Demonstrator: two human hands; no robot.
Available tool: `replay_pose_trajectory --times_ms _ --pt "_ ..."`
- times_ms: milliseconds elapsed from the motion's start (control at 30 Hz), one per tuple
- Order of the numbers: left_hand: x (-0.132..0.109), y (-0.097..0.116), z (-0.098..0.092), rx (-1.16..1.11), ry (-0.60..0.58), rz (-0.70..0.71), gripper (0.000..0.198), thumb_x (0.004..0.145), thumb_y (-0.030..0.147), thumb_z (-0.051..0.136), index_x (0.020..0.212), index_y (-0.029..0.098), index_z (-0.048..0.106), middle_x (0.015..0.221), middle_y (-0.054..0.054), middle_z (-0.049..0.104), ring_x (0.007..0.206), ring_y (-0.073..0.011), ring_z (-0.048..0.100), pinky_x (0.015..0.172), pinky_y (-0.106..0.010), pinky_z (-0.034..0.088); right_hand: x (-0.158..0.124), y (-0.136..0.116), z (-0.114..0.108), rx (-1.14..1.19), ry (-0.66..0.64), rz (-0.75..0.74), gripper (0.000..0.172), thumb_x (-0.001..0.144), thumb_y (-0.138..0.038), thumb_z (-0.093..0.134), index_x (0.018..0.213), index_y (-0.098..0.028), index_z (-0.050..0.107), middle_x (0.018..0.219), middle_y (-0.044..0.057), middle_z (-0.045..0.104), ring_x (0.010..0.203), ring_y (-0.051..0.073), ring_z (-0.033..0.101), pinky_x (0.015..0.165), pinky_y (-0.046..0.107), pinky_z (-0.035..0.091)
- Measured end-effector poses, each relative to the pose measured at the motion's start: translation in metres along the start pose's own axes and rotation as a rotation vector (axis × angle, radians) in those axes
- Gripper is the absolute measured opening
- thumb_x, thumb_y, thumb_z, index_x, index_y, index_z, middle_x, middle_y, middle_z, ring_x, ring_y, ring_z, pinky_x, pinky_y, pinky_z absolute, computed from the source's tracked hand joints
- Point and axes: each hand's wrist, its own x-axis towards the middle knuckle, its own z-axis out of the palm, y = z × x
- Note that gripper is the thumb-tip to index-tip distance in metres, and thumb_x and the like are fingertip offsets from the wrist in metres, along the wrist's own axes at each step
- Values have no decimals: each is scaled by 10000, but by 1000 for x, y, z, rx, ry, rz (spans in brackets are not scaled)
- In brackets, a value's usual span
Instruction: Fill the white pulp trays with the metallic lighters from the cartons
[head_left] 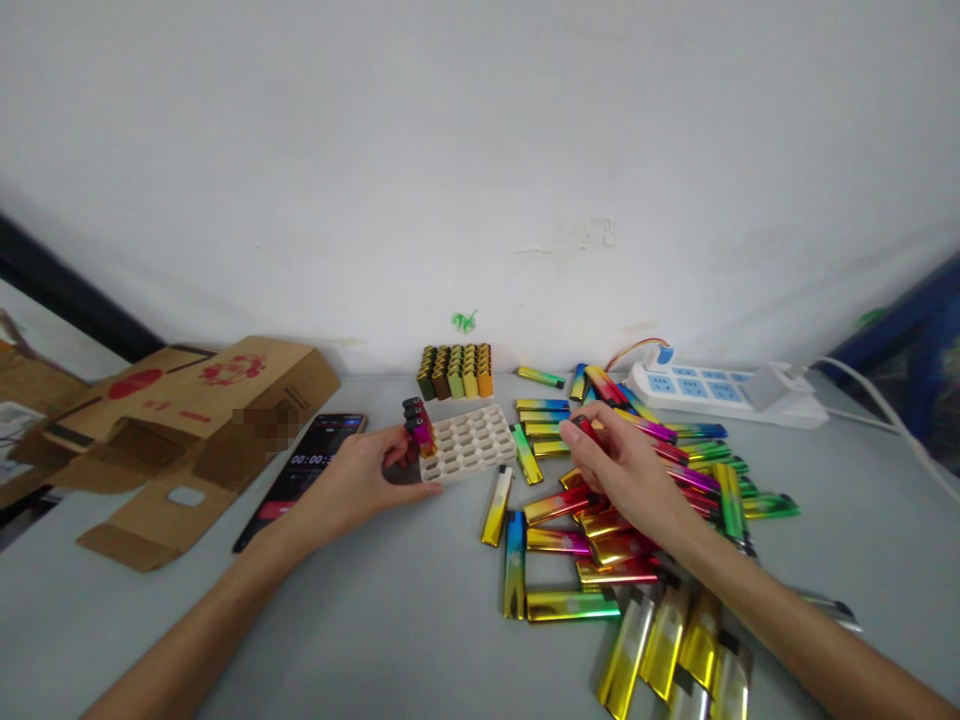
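Head: red lighter (583, 428) is pinched in right hand (622, 455), over loose lighters (559, 541) on tabletop (390, 610). White slotted tray (480, 472) is flanked at its left end by left hand (367, 465); grip can't be told. Risk: standing lighters (420, 425) could be toppled if brushed by left hand; tray could be skewed if bumped.

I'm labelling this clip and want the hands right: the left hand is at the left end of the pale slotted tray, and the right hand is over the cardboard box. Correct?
Not quite: the head view shows the right hand over the pile of loose lighters. The left hand is indeed at the left end of the pale slotted tray.
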Motion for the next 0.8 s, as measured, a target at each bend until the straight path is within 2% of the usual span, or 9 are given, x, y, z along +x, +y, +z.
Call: replay_pose_trajectory --times_ms 133,200,267,367,467,600,700,800 --pt "-1 1 0 -17 -1 -4 543 653 673 784 667 253 440 646 35 540 593 -162 458 580 -289 300 6 -10 5 65 -156 -65 304 1042 -545 590 1088 -245 574 826 -25 608 670 148 573 601 286 492" --pt "-1 3 0 -32 -4 -11 538 656 684 774 679 245 465 658 32 551 611 -167 473 587 -286 306 12 -18 12 27 -195 -139 279 1036 -484 616 1159 -233 618 993 36 670 867 193 675 725 332 577" --pt "-2 4 0 -41 -3 -15 538 659 681 776 680 242 465 656 35 549 610 -165 470 587 -285 304 20 -28 24 -46 -217 -226 262 1024 -433 640 1171 -218 667 1124 84 701 1022 230 692 825 375 600" --pt "-2 5 -1 -44 4 -5 550 661 663 789 667 246 431 639 47 530 593 -153 450 582 -282 292 32 -43 44 -121 -299 -339 207 1008 -368 682 1140 -213 721 1092 70 766 993 218 718 874 380 594" --pt "-2 3 1 -52 4 16 555 665 672 792 674 245 438 628 56 513 586 -149 446 578 -279 285 42 -48 64 -168 -363 -439 176 981 -308 745 1133 -220 757 1050 37 814 904 189 750 844 342 591" --pt "-1 0 3 -55 9 50 513 691 644 795 702 236 485 640 58 516 584 -148 456 575 -278 295 47 -38 85 -294 -287 -545 157 968 -260 772 1115 -204 779 1086 52 835 948 208 769 876 358 589" --pt "-2 -2 4 -59 3 55 506 698 626 800 701 241 473 639 58 518 580 -147 455 571 -280 297 50 -31 91 -353 -284 -552 170 990 -257 746 1150 -206 774 1138 70 834 996 222 776 906 372 589" --pt "-3 -2 3 -53 9 37 557 692 628 814 675 255 400 632 53 527 578 -147 447 571 -285 293 57 -36 89 -389 -329 -518 174 1014 -279 718 1167 -213 769 1160 72 827 1000 226 773 903 369 581"
